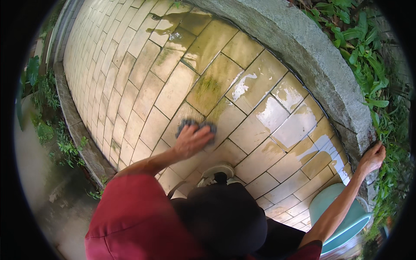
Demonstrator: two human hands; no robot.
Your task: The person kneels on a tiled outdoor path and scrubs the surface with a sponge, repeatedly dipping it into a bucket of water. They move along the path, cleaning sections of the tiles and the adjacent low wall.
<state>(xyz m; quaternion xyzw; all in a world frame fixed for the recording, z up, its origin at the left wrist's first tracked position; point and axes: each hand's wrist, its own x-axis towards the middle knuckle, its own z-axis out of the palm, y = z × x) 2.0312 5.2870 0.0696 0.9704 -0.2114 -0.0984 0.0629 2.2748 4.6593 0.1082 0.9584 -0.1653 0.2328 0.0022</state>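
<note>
My left hand (192, 139) presses a dark grey scrubbing pad or cloth (208, 125) against the beige paving tiles (177, 89); the hand and pad are motion-blurred, and the pad's exact kind is unclear. Just above it, a green-brown stain (209, 86) streaks a wet tile. Shallow water (273, 113) lies over the tiles to the right. Out at the right, my right hand (373, 158) rests at the outer edge of the stone kerb (292, 42), fingers curled; whether it holds anything cannot be told. Below that hand, under my forearm, stands a pale green plastic bucket (328, 198).
Leafy green plants (365, 48) grow beyond the kerb on the right. A second stone edging (73, 130) bounds the tiles on the left, with more plants (66, 143) beside it. My shoe (218, 170) is on the tiles below the pad.
</note>
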